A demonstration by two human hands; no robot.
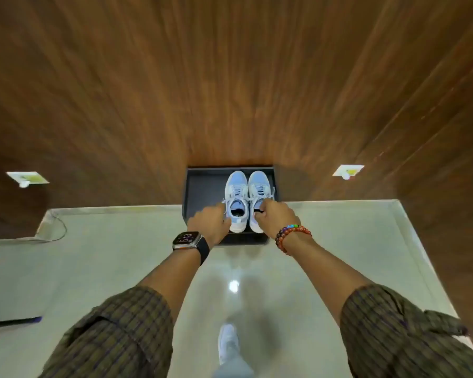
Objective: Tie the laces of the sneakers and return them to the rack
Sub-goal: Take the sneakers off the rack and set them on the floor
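Wood-panelled wall at twelve o'clock is backing the rack, where the left hand and right hand are each gripping a sneaker's heel collar, apparently lifting the pair out for tying or setting it back, which I cannot tell.

Warm, fairly dim indoor light, with a white glare spot on the glossy floor below the fingers, soft motion blur throughout, and wide-angle bending of the wood wall above them.
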